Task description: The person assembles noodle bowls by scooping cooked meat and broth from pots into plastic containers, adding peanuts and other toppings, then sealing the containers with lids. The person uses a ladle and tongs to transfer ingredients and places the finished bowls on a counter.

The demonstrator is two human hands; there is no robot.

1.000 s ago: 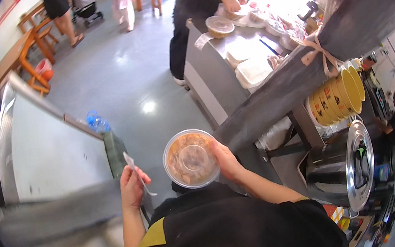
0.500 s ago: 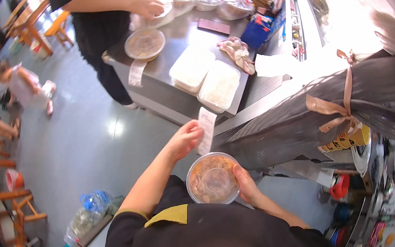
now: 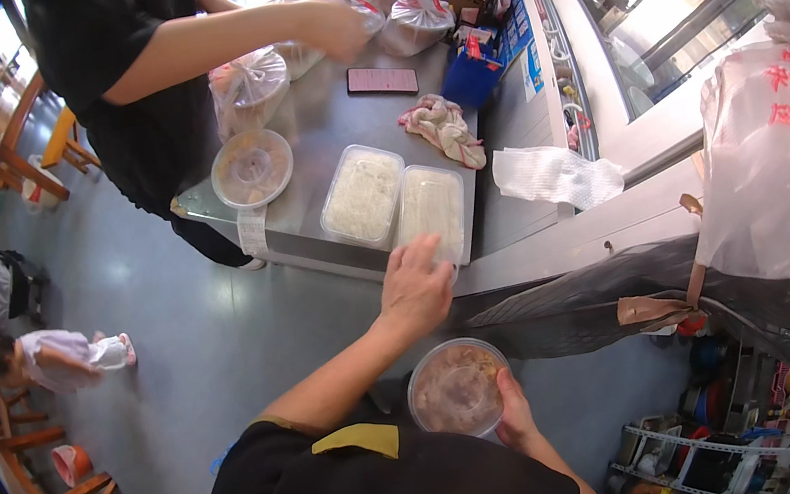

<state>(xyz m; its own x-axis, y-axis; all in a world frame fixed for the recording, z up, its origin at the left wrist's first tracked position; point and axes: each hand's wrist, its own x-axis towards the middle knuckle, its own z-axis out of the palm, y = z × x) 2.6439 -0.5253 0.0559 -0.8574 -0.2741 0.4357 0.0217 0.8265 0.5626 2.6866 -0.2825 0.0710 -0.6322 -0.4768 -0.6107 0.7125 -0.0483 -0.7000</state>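
Note:
My right hand (image 3: 513,412) grips the side of a round lidded plastic food tub (image 3: 455,389), held level in front of my chest with brownish food inside. My left hand (image 3: 414,290) reaches forward with curled fingers, at the near end of a rectangular box of rice (image 3: 433,203). What those fingers hold is hidden, and I cannot tell if they touch the box. A second rice box (image 3: 363,195) stands beside it on the metal table (image 3: 314,248). Another round tub (image 3: 252,168) sits at the table's left corner, with a paper slip (image 3: 253,232) hanging over the edge below it.
Across the table a co-worker's arm (image 3: 226,51) stretches over bagged tubs (image 3: 250,90). A phone (image 3: 382,80), a crumpled cloth (image 3: 442,131) and a blue bin (image 3: 474,72) lie farther back. Dark netting (image 3: 565,309) and plastic bags (image 3: 767,164) hang on the right.
My left hand has moved forward and right to the rice box; the paper slip it held no longer shows clearly. The tub in my right hand has shifted slightly right and down in view.

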